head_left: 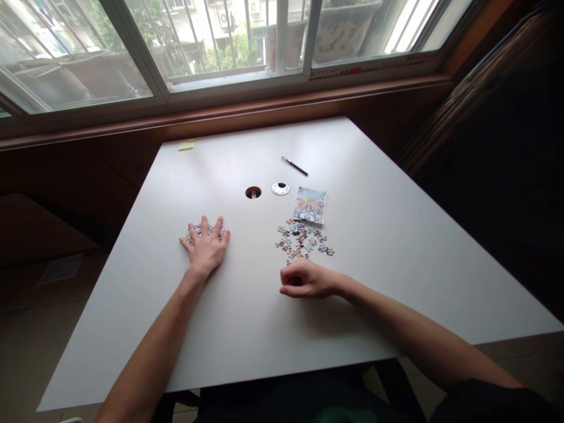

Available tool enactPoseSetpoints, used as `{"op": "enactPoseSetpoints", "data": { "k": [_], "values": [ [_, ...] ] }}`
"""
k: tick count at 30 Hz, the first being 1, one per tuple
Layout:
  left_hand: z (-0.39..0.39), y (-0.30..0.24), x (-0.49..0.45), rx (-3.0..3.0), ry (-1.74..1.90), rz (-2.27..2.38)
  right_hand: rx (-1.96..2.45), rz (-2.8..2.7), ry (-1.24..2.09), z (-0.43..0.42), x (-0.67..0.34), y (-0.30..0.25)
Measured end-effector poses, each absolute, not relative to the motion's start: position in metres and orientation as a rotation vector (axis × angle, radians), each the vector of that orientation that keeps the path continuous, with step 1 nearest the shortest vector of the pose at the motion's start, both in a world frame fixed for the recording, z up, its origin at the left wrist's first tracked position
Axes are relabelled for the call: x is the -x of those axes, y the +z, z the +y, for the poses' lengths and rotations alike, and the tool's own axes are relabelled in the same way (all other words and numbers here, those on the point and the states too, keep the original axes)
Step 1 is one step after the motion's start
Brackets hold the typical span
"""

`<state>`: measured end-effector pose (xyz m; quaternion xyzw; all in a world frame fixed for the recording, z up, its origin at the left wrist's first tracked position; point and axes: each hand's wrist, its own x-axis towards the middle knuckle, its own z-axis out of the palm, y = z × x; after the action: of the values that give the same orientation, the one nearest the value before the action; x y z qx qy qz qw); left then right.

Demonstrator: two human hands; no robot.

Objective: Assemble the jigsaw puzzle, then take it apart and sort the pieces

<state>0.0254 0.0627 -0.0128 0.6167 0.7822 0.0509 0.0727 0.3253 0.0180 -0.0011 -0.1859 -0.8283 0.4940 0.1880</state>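
Note:
My left hand (205, 247) lies flat with its fingers spread over a cluster of jigsaw puzzle pieces (199, 229), covering most of them. To the right, my right hand (306, 278) rests on the table, curled into a loose fist. Its hollow is dark, and no piece shows between the thumb and fingers. Loose puzzle pieces (304, 238) are scattered just beyond this fist, and the nearest ones reach its knuckles. A small picture sheet or packet (310, 205) with a colourful cartoon print lies at the far edge of these pieces.
The white table (247, 329) has a round cable hole (253, 192), with a silvery round cover (281, 188) beside it. A black pen (295, 165) lies farther back. Yellow tape (185, 145) sticks near the far left corner. Beyond the table stands a barred window (229, 41).

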Motion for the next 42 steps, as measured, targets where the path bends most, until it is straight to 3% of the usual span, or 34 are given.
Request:
{"op": "enactPoseSetpoints", "data": {
  "k": [3, 8, 13, 16, 23, 42],
  "values": [
    [0.063, -0.016, -0.018, -1.915, 0.225, 2.393, 0.528, -2.312, 1.193, 0.021, -0.332, -0.001],
    [0.056, -0.017, -0.011, -2.174, 0.641, 2.419, 0.977, -2.099, 0.483, 0.044, -0.353, -0.009],
    [0.051, -0.009, -0.016, -2.283, 1.146, 2.228, 1.374, -2.159, 0.285, 0.053, -0.354, -0.021],
    [0.045, -0.002, -0.035, -2.407, 1.192, 1.974, 1.403, -2.191, 0.311, 0.051, -0.349, -0.026],
    [0.041, -0.007, -0.117, -2.617, 0.59, 1.246, 1.173, -1.693, 0.811, 0.06, -0.352, -0.03],
    [0.083, -0.021, -0.186, -2.668, 0.441, 1.055, 0.887, -0.851, 1.182, 0.09, -0.366, -0.028]
  ]
}}
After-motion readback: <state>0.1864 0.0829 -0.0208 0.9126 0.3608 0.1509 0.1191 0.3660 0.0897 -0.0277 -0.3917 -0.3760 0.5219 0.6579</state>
